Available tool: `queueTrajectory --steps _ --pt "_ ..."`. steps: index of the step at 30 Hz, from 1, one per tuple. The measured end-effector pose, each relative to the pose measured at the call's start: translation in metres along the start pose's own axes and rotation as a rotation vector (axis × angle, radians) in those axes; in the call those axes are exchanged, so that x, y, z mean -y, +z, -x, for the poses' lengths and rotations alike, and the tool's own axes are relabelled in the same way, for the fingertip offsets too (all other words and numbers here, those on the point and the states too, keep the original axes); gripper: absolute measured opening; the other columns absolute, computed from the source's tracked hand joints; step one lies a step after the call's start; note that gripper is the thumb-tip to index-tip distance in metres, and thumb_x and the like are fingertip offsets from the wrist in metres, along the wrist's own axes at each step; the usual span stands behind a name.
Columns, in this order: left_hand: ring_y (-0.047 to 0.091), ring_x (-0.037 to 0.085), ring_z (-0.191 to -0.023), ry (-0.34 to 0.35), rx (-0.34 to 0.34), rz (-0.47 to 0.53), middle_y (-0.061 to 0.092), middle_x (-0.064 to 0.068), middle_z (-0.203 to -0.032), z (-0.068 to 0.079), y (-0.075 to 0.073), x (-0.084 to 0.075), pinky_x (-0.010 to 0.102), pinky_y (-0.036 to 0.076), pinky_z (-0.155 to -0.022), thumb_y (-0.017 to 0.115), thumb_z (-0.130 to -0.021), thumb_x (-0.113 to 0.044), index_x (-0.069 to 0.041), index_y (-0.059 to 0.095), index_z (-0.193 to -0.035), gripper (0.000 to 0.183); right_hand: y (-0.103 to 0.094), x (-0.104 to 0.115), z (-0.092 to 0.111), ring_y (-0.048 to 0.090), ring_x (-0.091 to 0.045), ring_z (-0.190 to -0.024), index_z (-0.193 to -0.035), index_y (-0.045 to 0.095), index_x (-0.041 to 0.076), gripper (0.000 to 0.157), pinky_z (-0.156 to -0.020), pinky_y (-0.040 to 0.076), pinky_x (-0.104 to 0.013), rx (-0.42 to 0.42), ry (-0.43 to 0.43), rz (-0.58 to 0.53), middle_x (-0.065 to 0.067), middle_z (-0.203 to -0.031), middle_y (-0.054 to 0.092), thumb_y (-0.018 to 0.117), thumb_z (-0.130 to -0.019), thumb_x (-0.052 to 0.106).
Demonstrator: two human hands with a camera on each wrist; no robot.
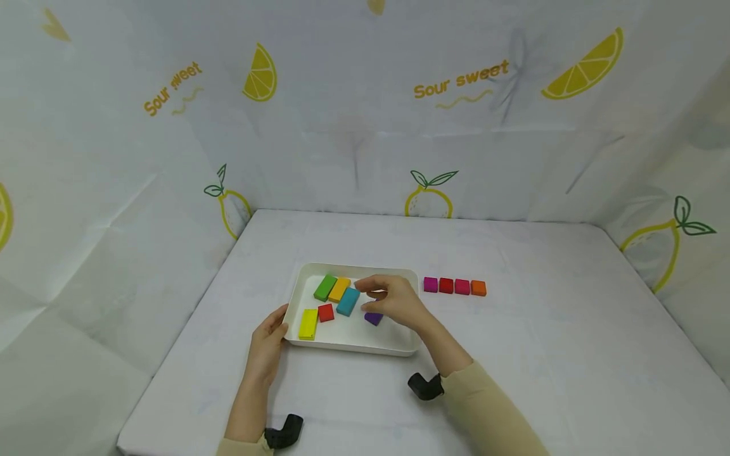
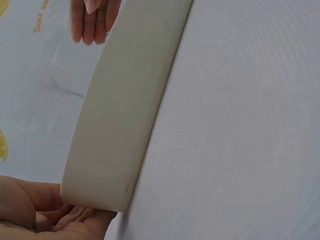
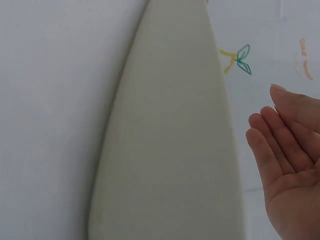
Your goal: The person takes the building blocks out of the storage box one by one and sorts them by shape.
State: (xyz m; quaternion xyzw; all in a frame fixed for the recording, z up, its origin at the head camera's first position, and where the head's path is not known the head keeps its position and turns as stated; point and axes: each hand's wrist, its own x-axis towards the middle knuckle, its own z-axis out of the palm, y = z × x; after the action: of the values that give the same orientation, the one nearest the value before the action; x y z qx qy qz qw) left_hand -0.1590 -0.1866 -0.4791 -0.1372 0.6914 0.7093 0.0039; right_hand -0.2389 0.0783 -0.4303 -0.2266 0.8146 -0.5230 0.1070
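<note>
A white tray (image 1: 348, 342) lies on the table, and my left hand (image 1: 267, 347) grips its left side, the thumb at the rim in the left wrist view. In the tray are a green block (image 1: 326, 287), an amber block (image 1: 339, 290), a blue block (image 1: 348, 302), a small red block (image 1: 326, 313), a yellow block (image 1: 308, 324) and a purple block (image 1: 373, 318). Above the tray's right part hovers my right hand (image 1: 397, 301), fingers loosely bent, holding nothing. It partly covers the purple block. The right wrist view shows its palm and the tray's outer wall (image 3: 165, 130).
To the right of the tray, a row of small blocks lies on the white-covered table (image 1: 542, 354): magenta (image 1: 430, 284), red (image 1: 446, 285), pink (image 1: 462, 287) and orange (image 1: 478, 288). A lemon-printed sheet (image 1: 342, 152) hangs behind the table and at its sides.
</note>
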Motion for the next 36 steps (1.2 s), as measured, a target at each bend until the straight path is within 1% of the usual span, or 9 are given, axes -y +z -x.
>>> queueTrajectory --steps 5,8,13,19,25,31,36 --pt "0.029 0.033 -0.15 -0.001 -0.002 -0.011 0.029 0.022 -0.161 0.0 0.001 0.0 0.047 0.027 -0.124 0.034 -0.103 -0.001 0.001 0.033 -0.152 0.048 0.027 0.0 -0.011 0.067 -0.03 -0.116 -0.122 0.068 0.006 0.039 -0.099 0.056 -0.037 0.0 0.026 -0.016 -0.014 -0.124 0.07 0.075 -0.083 0.004" --pt "0.029 0.033 -0.15 0.0 -0.003 -0.009 0.029 0.023 -0.161 -0.001 0.001 0.0 0.047 0.027 -0.124 0.035 -0.103 -0.001 0.001 0.032 -0.152 0.049 0.039 0.001 -0.017 0.068 -0.031 -0.114 -0.121 0.069 0.004 0.04 -0.097 0.057 -0.036 -0.009 0.04 -0.034 -0.015 -0.123 0.071 0.076 -0.082 0.002" --pt "0.029 0.033 -0.15 -0.001 -0.001 -0.012 0.029 0.023 -0.16 0.0 0.001 0.001 0.047 0.028 -0.124 0.035 -0.103 -0.002 0.001 0.032 -0.152 0.049 0.055 -0.003 -0.026 0.069 -0.029 -0.112 -0.121 0.069 0.004 0.042 -0.097 0.057 -0.036 -0.009 0.035 -0.003 -0.013 -0.12 0.072 0.077 -0.08 -0.001" --pt "0.029 0.033 -0.15 -0.007 -0.002 -0.018 0.029 0.022 -0.16 0.0 0.002 0.001 0.048 0.027 -0.124 0.035 -0.103 -0.002 0.0 0.032 -0.152 0.049 0.061 -0.002 -0.031 0.069 -0.027 -0.111 -0.121 0.069 0.002 0.042 -0.097 0.057 -0.034 0.004 0.011 0.065 -0.013 -0.119 0.073 0.078 -0.08 0.002" --pt "0.03 0.033 -0.15 -0.007 -0.004 -0.015 0.029 0.022 -0.16 0.001 0.001 0.001 0.047 0.027 -0.124 0.034 -0.104 -0.002 0.0 0.032 -0.152 0.048 0.066 -0.004 -0.034 0.068 -0.026 -0.111 -0.121 0.069 0.002 0.042 -0.098 0.057 -0.036 0.022 0.007 0.104 -0.012 -0.119 0.072 0.077 -0.08 0.001" --pt "0.029 0.032 -0.15 -0.003 0.005 -0.007 0.029 0.022 -0.161 0.002 0.001 0.0 0.047 0.027 -0.124 0.034 -0.104 -0.002 0.0 0.031 -0.152 0.049 0.07 -0.006 -0.038 0.068 -0.024 -0.108 -0.12 0.07 0.004 0.043 -0.097 0.057 -0.034 0.033 -0.005 0.161 -0.009 -0.118 0.073 0.076 -0.078 -0.003" --pt "0.03 0.031 -0.15 0.004 0.012 0.0 0.029 0.021 -0.161 0.002 0.0 0.0 0.046 0.027 -0.124 0.034 -0.104 -0.002 0.0 0.031 -0.152 0.049 0.072 -0.007 -0.039 0.068 -0.023 -0.107 -0.12 0.07 0.005 0.044 -0.096 0.057 -0.034 0.031 -0.004 0.179 -0.008 -0.118 0.074 0.073 -0.078 -0.007"
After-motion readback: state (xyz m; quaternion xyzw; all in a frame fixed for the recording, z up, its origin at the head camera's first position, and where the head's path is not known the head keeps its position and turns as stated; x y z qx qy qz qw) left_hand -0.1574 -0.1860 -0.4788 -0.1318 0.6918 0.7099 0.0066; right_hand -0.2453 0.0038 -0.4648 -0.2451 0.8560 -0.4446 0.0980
